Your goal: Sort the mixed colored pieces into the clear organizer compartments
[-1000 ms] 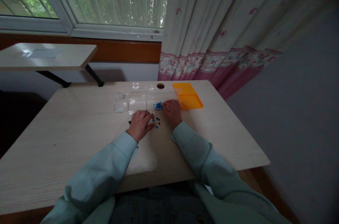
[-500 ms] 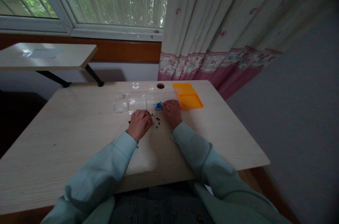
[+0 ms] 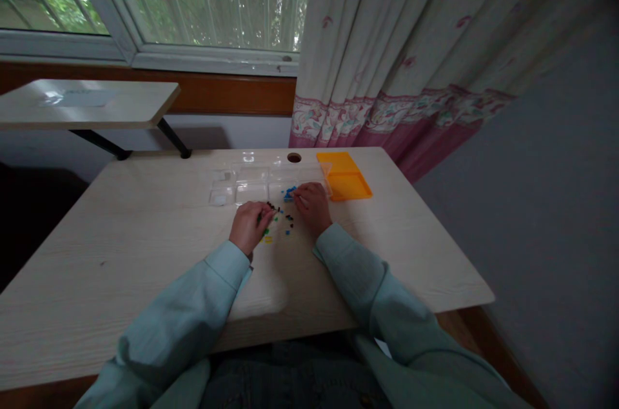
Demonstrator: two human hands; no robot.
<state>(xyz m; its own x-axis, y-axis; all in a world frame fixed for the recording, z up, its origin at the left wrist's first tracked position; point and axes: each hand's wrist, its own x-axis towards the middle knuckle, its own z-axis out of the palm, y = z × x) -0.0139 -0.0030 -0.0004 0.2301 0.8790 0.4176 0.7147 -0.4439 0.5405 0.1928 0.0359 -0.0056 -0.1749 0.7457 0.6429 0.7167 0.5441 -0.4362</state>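
While no writing reads, hands [image 3: 249,225] sort beads [image 3: 285,222].

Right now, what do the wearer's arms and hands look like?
Both arms wear long, loose pale mint-green sleeves with plain cuffs at the wrists. The left hand and right hand are bare: no gloves, rings or watch visible. No markings on the fabric.

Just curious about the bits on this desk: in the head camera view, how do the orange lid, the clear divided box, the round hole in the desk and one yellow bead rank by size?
1. clear divided box, widest
2. orange lid, though it lies farther right, so the gap is unsure
3. round hole
4. yellow bead, a mere speck
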